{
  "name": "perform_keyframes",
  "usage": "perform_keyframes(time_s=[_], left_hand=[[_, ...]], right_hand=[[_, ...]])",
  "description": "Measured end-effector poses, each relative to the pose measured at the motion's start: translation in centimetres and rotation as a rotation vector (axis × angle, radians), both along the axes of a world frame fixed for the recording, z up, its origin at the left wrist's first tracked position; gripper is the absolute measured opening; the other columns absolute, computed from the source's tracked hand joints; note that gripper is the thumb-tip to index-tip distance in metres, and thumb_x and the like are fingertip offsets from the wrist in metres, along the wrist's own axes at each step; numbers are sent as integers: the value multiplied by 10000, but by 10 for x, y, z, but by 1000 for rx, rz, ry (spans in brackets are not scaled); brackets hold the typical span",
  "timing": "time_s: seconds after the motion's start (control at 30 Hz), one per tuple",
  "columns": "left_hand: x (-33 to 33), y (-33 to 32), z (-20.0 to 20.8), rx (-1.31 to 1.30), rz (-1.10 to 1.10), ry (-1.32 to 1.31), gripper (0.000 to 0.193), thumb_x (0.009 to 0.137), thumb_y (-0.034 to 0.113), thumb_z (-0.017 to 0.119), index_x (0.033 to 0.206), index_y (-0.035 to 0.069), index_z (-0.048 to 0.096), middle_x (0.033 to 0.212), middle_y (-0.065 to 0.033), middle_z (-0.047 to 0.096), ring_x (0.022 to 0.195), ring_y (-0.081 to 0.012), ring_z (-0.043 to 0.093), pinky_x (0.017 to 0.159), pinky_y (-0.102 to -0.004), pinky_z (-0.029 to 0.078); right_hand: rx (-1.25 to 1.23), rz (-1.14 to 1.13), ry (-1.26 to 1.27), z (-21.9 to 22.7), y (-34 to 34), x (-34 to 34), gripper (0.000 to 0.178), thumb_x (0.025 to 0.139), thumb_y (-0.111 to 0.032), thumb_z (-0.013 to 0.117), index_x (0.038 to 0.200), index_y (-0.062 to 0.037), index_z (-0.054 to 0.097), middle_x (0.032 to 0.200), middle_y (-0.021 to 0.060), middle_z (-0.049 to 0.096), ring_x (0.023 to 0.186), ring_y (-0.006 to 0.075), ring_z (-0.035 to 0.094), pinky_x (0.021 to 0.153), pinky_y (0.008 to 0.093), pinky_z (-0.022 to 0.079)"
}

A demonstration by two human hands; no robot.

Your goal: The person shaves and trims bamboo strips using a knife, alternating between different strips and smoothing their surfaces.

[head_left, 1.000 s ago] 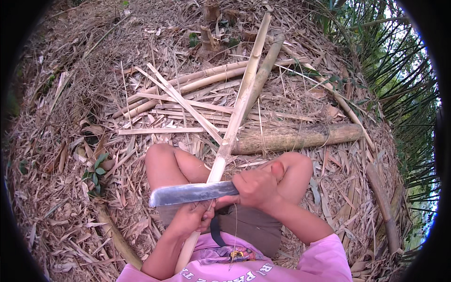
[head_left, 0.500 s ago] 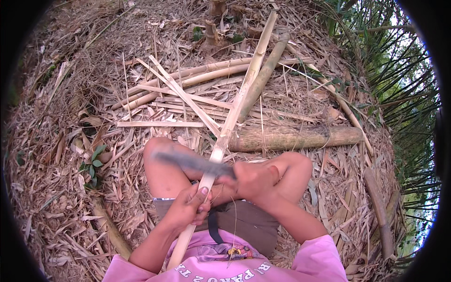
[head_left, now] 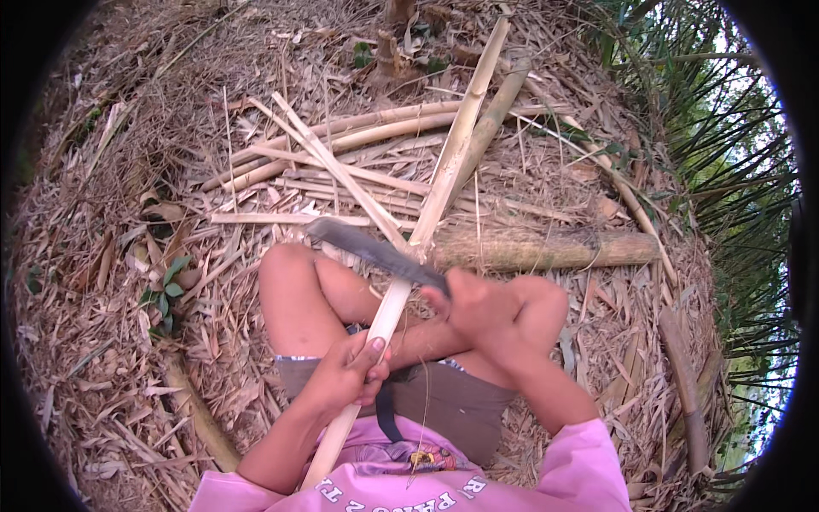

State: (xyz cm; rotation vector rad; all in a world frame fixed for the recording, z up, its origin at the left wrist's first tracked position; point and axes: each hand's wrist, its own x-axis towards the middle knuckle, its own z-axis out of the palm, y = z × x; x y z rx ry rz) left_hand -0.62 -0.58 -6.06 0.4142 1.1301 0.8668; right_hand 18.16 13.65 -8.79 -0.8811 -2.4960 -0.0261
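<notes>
My left hand [head_left: 352, 369] is closed round the lower part of a long, pale split bamboo strip [head_left: 444, 177]. The strip slants from my lap up to the far right, passing over thicker bamboo. In my right hand [head_left: 478, 305] is a machete [head_left: 367, 249] with a dark, broad blade, its handle wrapped by my fingers. The blade lies across the strip above my left hand, its tip pointing left. Fine shavings cling to the strip just beyond the blade. My right hand is slightly blurred.
A thick bamboo log [head_left: 546, 249] lies crosswise just past my crossed legs. Beyond it several split strips [head_left: 341, 175] and curved bamboo poles [head_left: 384, 132] lie on dry leaf litter. A bamboo pole [head_left: 685, 384] rests at the right, and green bamboo growth [head_left: 725, 171] stands beyond.
The machete and my right hand have moved away from me along the strip, up and slightly right. My left hand keeps its hold in nearly the same place.
</notes>
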Motion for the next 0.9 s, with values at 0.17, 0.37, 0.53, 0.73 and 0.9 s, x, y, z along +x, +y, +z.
perform_keyframes(time_s=[0.17,0.37,0.53,0.73,0.9], left_hand=[[4,-5,9,-61,1,34,257,1067,287,427,971,58,491,638,31,417,419,-57,317,380,-247,273],[5,1,15,5,11,-96,266,1045,310,487,941,67,512,631,42,416,446,-54,334,393,-231,259],[6,5,14,-28,46,-24,233,1042,270,490,949,58,516,653,33,422,461,-51,343,401,-229,273],[-4,-8,20,-61,18,-50,235,1057,264,455,983,50,516,656,28,421,454,-57,333,401,-231,273],[-1,-6,18,-24,29,-168,237,1058,278,460,993,53,499,651,25,412,446,-57,314,402,-227,269]], right_hand=[[54,19,-129,-3,20,23,433,884,-468,625,686,-102,506,588,66,560,493,235,575,463,361,441],[-95,-76,-164,14,-21,5,395,873,-385,651,681,-73,504,596,110,554,540,286,592,483,385,440],[-156,-207,37,-20,-19,0,397,871,-375,648,677,-63,496,568,103,523,511,276,573,461,382,406],[-315,-19,-94,5,12,26,469,956,-472,548,713,-72,567,647,128,614,535,298,621,469,414,472],[-282,-223,176,-4,22,31,441,964,-417,539,695,-68,551,592,135,577,502,338,577,487,444,452]])
